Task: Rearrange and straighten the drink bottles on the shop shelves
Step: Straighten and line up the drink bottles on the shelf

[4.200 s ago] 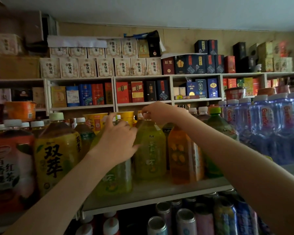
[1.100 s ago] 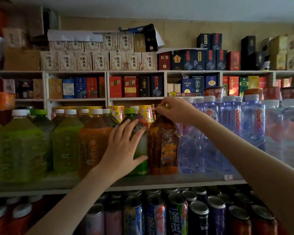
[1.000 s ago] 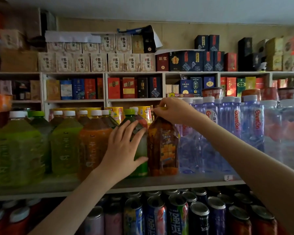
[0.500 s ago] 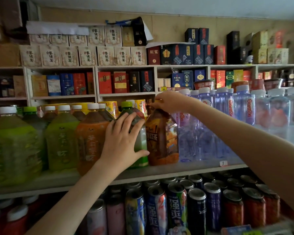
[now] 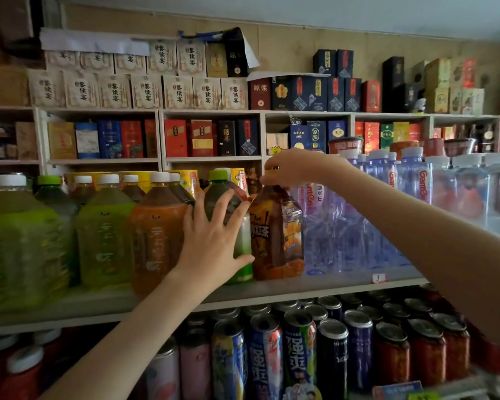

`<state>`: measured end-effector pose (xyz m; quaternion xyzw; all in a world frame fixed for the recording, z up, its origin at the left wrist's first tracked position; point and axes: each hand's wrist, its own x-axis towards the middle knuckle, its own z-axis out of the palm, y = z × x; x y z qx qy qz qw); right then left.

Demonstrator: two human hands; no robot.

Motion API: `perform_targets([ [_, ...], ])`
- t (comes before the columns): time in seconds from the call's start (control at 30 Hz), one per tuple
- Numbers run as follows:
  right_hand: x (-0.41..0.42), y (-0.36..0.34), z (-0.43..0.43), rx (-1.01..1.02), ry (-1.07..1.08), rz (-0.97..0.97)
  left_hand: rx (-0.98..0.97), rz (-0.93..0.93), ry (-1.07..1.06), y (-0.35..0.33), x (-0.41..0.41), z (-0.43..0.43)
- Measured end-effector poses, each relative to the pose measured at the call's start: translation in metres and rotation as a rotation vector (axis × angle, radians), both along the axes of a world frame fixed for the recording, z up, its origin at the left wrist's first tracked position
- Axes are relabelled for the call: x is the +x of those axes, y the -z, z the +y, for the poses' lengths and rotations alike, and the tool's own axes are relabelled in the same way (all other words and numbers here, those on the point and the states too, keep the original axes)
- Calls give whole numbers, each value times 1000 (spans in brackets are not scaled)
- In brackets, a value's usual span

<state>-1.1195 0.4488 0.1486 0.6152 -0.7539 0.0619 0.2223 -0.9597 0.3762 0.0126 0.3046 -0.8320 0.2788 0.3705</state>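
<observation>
The right hand pinches the cap of the upright iced-tea bottle, gripping from directly above. The bottle stands on the shelf, just left of the water bottles. The left hand, fingers spread flat, presses the green-capped bottle touching its left side.

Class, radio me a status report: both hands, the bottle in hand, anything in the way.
Left hand flat on green-capped bottle. Right hand pinches top of brown tea bottle. Water bottles close on its right.

Head-worn camera faces the drink shelf squarely; close in.
</observation>
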Motion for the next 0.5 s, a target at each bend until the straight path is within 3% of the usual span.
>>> perform_targets([
  [0.23,10,24,-19,-322,53,-6,21,-26,142,0,35,-15],
  [0.37,10,24,-26,-256,223,62,107,137,34,0,17,-2],
  [0.5,3,23,-30,-259,143,-86,193,233,-133,-7,-6,4],
])
